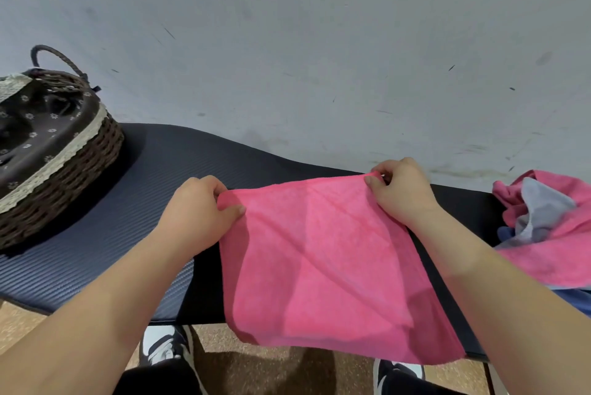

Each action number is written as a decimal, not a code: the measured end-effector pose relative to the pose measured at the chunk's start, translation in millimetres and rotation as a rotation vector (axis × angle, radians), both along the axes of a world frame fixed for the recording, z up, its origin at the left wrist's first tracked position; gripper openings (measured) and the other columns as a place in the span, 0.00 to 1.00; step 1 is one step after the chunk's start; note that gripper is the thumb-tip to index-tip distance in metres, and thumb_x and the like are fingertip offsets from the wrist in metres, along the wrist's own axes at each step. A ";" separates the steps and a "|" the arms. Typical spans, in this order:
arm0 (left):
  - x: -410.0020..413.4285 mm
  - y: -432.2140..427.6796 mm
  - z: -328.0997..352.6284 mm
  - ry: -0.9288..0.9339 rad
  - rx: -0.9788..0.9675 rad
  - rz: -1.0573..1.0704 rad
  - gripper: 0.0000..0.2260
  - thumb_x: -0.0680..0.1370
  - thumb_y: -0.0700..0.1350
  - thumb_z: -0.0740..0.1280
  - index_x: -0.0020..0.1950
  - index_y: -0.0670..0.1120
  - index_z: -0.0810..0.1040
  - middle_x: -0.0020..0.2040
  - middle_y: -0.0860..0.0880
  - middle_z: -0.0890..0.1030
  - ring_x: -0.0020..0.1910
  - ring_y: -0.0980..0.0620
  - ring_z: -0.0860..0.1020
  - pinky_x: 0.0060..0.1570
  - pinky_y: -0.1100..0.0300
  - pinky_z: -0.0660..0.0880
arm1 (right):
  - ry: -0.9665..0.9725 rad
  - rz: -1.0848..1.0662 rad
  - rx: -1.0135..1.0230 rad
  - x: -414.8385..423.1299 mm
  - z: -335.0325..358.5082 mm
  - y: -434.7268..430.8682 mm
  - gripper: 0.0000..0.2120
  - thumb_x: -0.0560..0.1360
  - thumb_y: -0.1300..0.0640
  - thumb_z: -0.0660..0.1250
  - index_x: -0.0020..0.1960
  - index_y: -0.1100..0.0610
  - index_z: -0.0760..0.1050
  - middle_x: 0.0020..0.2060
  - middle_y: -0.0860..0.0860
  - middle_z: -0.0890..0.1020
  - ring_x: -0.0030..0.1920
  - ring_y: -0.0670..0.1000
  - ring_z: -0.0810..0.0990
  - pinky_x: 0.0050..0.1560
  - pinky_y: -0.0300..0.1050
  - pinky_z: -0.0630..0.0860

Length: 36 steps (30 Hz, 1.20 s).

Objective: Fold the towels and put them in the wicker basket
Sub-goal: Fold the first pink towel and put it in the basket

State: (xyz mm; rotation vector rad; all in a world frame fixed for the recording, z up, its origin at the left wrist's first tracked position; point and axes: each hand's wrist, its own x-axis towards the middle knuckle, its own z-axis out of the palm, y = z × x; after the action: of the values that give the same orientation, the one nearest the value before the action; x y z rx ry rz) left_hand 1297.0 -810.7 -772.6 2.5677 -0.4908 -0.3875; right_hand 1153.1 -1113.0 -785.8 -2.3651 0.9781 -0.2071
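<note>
Pink towel (323, 266), near edge draping off the dark mat (128, 203), far corners pinched by left hand (198, 212) and right hand (399, 193): light, limp, best held at corners; wicker basket (64, 171) far left; unfolded towel pile (543, 222) right.

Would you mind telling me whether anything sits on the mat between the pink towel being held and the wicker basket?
Nothing visible does. The stretch of dark mat between the pink towel and the wicker basket is bare; the unfolded towel pile lies on the opposite side.
</note>
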 end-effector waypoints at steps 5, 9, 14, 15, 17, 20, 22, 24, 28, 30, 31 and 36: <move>-6.1 -2.8 1.7 -0.007 0.059 -0.051 0.10 0.78 0.51 0.71 0.43 0.48 0.73 0.43 0.49 0.78 0.43 0.48 0.77 0.35 0.56 0.67 | -0.005 0.049 -0.029 -6.7 7.7 8.4 0.06 0.80 0.55 0.69 0.48 0.56 0.77 0.48 0.51 0.75 0.41 0.50 0.75 0.42 0.45 0.70; -4.6 -6.3 13.2 0.021 -0.098 0.007 0.08 0.75 0.47 0.74 0.45 0.50 0.76 0.41 0.51 0.81 0.42 0.50 0.80 0.40 0.53 0.76 | -0.169 -0.048 0.185 -15.2 15.5 2.4 0.04 0.80 0.57 0.70 0.48 0.56 0.76 0.37 0.50 0.77 0.35 0.49 0.75 0.35 0.42 0.69; 6.8 -21.6 23.1 0.167 -0.398 0.224 0.12 0.70 0.40 0.81 0.46 0.45 0.79 0.36 0.43 0.85 0.26 0.49 0.81 0.32 0.52 0.80 | -0.286 -0.190 0.275 -19.4 17.8 -12.0 0.05 0.76 0.60 0.74 0.46 0.55 0.78 0.39 0.53 0.79 0.36 0.50 0.76 0.37 0.43 0.73; 8.4 -26.6 21.9 0.154 -0.415 0.249 0.13 0.69 0.40 0.81 0.46 0.45 0.80 0.37 0.44 0.85 0.25 0.48 0.81 0.29 0.53 0.78 | -0.300 -0.227 0.260 -19.0 17.1 -14.7 0.05 0.75 0.60 0.75 0.44 0.54 0.79 0.39 0.53 0.80 0.36 0.50 0.77 0.38 0.43 0.73; 9.1 -39.5 18.4 0.145 -0.467 0.288 0.12 0.70 0.38 0.81 0.47 0.46 0.80 0.39 0.44 0.85 0.28 0.46 0.84 0.25 0.56 0.76 | -0.323 -0.286 0.244 -17.5 16.4 -18.3 0.06 0.74 0.60 0.76 0.43 0.53 0.79 0.39 0.54 0.82 0.35 0.51 0.79 0.39 0.45 0.76; 6.7 -57.6 10.9 0.188 -0.580 0.300 0.11 0.74 0.36 0.77 0.53 0.46 0.81 0.47 0.44 0.85 0.38 0.45 0.87 0.40 0.48 0.85 | -0.368 -0.362 0.319 -16.3 13.6 -20.3 0.07 0.77 0.62 0.72 0.45 0.53 0.76 0.44 0.56 0.83 0.27 0.53 0.82 0.31 0.47 0.78; 4.5 -60.9 6.0 0.113 -0.494 0.232 0.16 0.75 0.39 0.76 0.61 0.48 0.81 0.55 0.51 0.83 0.48 0.48 0.85 0.53 0.48 0.83 | -0.411 -0.357 0.342 -19.2 11.3 -18.4 0.07 0.79 0.63 0.69 0.49 0.51 0.75 0.51 0.53 0.82 0.33 0.56 0.86 0.33 0.50 0.82; -0.3 -58.7 9.1 0.045 -0.419 0.156 0.19 0.77 0.41 0.73 0.68 0.49 0.78 0.61 0.53 0.81 0.53 0.53 0.83 0.56 0.56 0.80 | -0.392 -0.268 0.221 -24.0 12.0 -15.7 0.08 0.79 0.61 0.67 0.54 0.49 0.76 0.54 0.46 0.80 0.41 0.52 0.85 0.44 0.50 0.82; -23.7 -48.0 24.8 -0.047 -0.350 -0.031 0.14 0.80 0.44 0.70 0.66 0.50 0.79 0.63 0.53 0.79 0.58 0.55 0.80 0.56 0.57 0.78 | -0.196 0.049 0.073 -31.6 30.4 9.3 0.08 0.81 0.58 0.66 0.57 0.50 0.80 0.52 0.46 0.82 0.46 0.45 0.80 0.51 0.44 0.77; -45.2 -36.4 30.6 -0.031 -0.303 -0.129 0.09 0.80 0.46 0.72 0.60 0.51 0.82 0.59 0.54 0.81 0.57 0.55 0.81 0.56 0.58 0.78 | -0.078 0.227 0.138 -39.3 44.7 36.5 0.05 0.82 0.51 0.66 0.54 0.49 0.80 0.50 0.44 0.83 0.51 0.44 0.81 0.58 0.43 0.77; -56.4 -29.1 32.9 0.002 -0.276 -0.179 0.08 0.79 0.46 0.73 0.57 0.50 0.82 0.57 0.54 0.82 0.56 0.55 0.82 0.56 0.59 0.78 | 0.006 0.305 0.184 -44.5 51.9 52.4 0.07 0.82 0.48 0.66 0.54 0.49 0.80 0.50 0.43 0.83 0.52 0.44 0.81 0.58 0.41 0.75; -91.7 18.9 44.5 -0.011 -0.064 -0.381 0.05 0.75 0.49 0.76 0.47 0.51 0.83 0.44 0.55 0.81 0.45 0.56 0.81 0.49 0.55 0.79 | 0.299 0.516 0.212 -78.7 78.8 115.3 0.18 0.81 0.38 0.64 0.62 0.49 0.80 0.58 0.48 0.83 0.57 0.49 0.80 0.58 0.42 0.73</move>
State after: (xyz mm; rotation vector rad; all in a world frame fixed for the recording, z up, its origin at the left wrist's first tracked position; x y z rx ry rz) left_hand 1205.3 -791.8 -728.2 2.4106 -0.9850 -0.4788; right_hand 1074.5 -997.7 -707.0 -2.3945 0.4522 0.4348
